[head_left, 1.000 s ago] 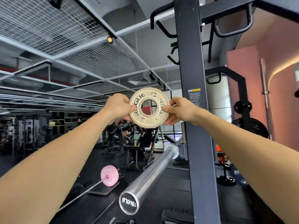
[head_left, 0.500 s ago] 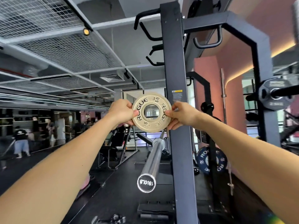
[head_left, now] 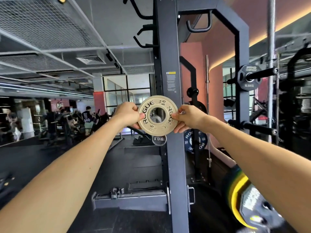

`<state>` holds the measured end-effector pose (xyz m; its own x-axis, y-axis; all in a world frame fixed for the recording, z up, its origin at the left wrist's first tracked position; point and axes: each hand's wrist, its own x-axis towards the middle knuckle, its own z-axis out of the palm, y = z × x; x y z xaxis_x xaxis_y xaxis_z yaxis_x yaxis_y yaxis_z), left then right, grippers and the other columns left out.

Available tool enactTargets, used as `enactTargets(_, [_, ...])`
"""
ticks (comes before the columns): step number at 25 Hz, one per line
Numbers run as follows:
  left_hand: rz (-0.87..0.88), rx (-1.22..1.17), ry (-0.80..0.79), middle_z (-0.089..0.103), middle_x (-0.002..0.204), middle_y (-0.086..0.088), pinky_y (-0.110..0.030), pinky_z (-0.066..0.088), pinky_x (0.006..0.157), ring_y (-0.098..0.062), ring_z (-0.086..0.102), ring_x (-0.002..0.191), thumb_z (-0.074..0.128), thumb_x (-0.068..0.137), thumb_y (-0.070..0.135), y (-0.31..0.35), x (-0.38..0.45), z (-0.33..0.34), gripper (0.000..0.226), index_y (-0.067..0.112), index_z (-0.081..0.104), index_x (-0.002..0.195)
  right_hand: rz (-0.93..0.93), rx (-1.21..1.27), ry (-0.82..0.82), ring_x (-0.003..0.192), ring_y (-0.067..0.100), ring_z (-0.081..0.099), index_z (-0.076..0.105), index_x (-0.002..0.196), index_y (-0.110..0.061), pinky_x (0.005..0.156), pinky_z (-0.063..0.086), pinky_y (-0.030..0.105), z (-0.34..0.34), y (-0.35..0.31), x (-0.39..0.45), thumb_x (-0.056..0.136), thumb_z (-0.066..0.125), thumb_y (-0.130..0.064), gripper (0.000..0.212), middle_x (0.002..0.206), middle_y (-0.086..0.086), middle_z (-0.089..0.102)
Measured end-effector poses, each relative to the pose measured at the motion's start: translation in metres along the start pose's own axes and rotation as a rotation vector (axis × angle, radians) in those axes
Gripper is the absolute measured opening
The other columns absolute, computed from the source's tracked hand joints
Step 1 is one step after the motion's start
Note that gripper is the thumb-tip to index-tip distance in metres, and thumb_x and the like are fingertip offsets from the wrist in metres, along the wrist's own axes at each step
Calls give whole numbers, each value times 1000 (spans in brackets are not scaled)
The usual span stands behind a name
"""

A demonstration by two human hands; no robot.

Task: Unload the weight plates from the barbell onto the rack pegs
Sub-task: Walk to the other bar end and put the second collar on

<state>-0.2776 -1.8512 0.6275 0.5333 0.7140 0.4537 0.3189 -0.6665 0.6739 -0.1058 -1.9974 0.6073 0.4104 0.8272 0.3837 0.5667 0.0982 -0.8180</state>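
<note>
Plate (head_left: 157, 115) held upright between hands: left hand (head_left: 128, 114) pinches left rim, right hand (head_left: 186, 117) pinches right rim.

- Both arms extended forward, near straight, converging at chest height.
- Left hand (head_left: 128, 115): fingers curled, thumb pinching one edge.
- Right hand (head_left: 186, 117): mirrored pinch on the opposite edge.

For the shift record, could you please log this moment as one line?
step: plate off barbell | left hand and right hand: grip small ROGUE plate at rim | barbell end: bare, below plate
</note>
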Motion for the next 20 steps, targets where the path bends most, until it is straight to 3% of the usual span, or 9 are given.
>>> enactTargets(3, [-24, 1, -33, 73, 89, -12, -37, 62, 71, -22, 74, 66, 67, 91, 12, -14, -20, 11, 10, 5, 60, 93, 44, -7, -17, 61, 27, 69, 44, 109, -1, 55, 60, 31, 12, 17, -16, 98, 54, -19, 23, 84, 23, 68])
enactTargets(7, [-56, 17, -71, 70, 94, -10, -16, 52, 46, -13, 69, 57, 65, 92, 11, -28, -31, 27, 14, 1, 60, 101, 93, -15, -22, 58, 25, 69, 45, 110, 0, 55, 60, 31, 21, 38, -23, 98, 54, -19, 24, 86, 24, 68])
enactTargets(11, [-62, 29, -73, 67, 101, -11, -14, 48, 42, -12, 67, 59, 65, 92, 9, -41, -27, 39, 21, -2, 58, 108, 113, -3, -30, 60, 26, 68, 44, 107, -3, 58, 60, 33, 29, 55, -21, 98, 54, -19, 21, 89, 27, 68])
enactTargets(14, [54, 112, -49, 69, 96, -6, -21, 55, 49, -16, 70, 67, 69, 89, 11, -49, -21, 41, 14, 11, 57, 95, 65, -25, -28, 71, 34, 69, 45, 106, -2, 64, 60, 38, 29, 64, -16, 98, 54, -18, 21, 96, 28, 68])
enactTargets(17, [175, 186, 48, 69, 89, 0, -45, 59, 76, -26, 68, 84, 72, 84, 17, -61, -17, 51, 21, 26, 54, 85, 10, -106, 42, 75, 34, 70, 46, 110, 2, 67, 60, 41, 36, 77, -11, 98, 53, -18, 24, 96, 24, 69])
enactTargets(20, [165, 194, 36, 69, 89, -1, -46, 57, 82, -28, 68, 85, 73, 84, 16, -63, -3, 55, 20, 24, 56, 89, 21, -105, 77, 71, 30, 69, 46, 113, 3, 72, 60, 44, 38, 82, -1, 98, 53, -19, 26, 91, 20, 69])
